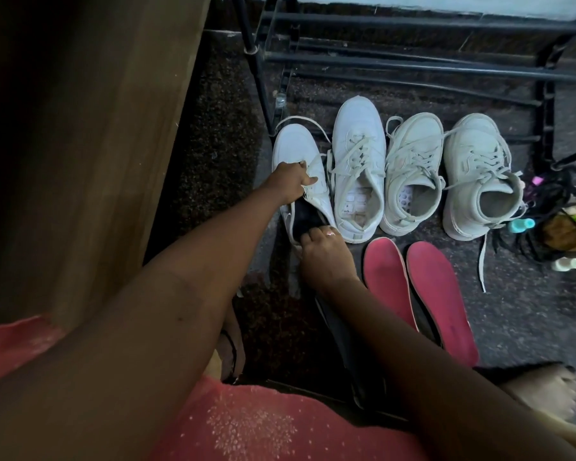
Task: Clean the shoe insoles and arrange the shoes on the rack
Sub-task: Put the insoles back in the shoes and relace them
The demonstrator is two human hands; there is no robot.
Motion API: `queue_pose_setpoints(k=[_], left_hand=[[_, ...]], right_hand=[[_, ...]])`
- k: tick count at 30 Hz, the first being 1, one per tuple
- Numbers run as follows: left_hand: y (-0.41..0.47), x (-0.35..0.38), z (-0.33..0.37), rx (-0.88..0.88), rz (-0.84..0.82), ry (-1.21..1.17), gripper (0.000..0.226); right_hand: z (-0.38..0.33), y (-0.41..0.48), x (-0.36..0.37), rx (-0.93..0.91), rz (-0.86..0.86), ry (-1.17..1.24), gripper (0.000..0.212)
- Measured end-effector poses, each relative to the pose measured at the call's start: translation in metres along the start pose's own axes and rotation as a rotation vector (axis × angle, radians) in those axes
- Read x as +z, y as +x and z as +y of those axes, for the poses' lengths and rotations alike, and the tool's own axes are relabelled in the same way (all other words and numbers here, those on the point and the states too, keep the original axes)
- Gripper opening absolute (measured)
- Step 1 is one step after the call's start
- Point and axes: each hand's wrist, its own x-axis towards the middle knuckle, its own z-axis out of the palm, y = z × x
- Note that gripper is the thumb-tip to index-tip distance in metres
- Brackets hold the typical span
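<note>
Gripping the tongue and laces of the leftmost white shoe [296,144], the left hand [288,183] was clamped on its upper. The right hand [326,257] was at the heel opening of the same shoe, fingers curled over the near end of a dark insole [308,216] that lay partly inside the shoe. The thumb was hidden, so I could not tell how firm that hold was.

This shoe stood at the left end of a row of four on the dark carpet [220,134], toes pointing far. Just right of it were a second white shoe [358,128], a third shoe [413,141] and a fourth shoe [473,151], all with loose laces. Near the row, right of the right hand, two pink insoles [384,274] lay side by side. The black metal rack [413,66] stood beyond the shoes with nothing of theirs on its bars. At the far right was a dark heap with small bottles [521,225] beside it. A wooden panel [97,128] filled the left.
</note>
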Motion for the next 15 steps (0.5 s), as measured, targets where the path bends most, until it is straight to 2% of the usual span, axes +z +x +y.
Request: queue_pose_setpoints(k=[5, 11, 13, 15], left_hand=[[0.001, 0.0, 0.001, -0.006, 0.0, 0.005, 0.054], [0.001, 0.0, 0.001, 0.012, -0.002, 0.036, 0.055], [0.002, 0.001, 0.0, 0.013, -0.001, 0.041, 0.055], [0.002, 0.001, 0.0, 0.013, -0.001, 0.052, 0.055]], right_hand=[[-0.006, 0.022, -0.019, 0.062, -0.336, -0.032, 0.025], [-0.007, 0.045, -0.017, 0.172, -0.621, 0.011, 0.034], [-0.006, 0.051, -0.02, 0.196, -0.665, 0.026, 0.036], [-0.006, 0.053, -0.019, 0.195, -0.633, 0.041, 0.034]])
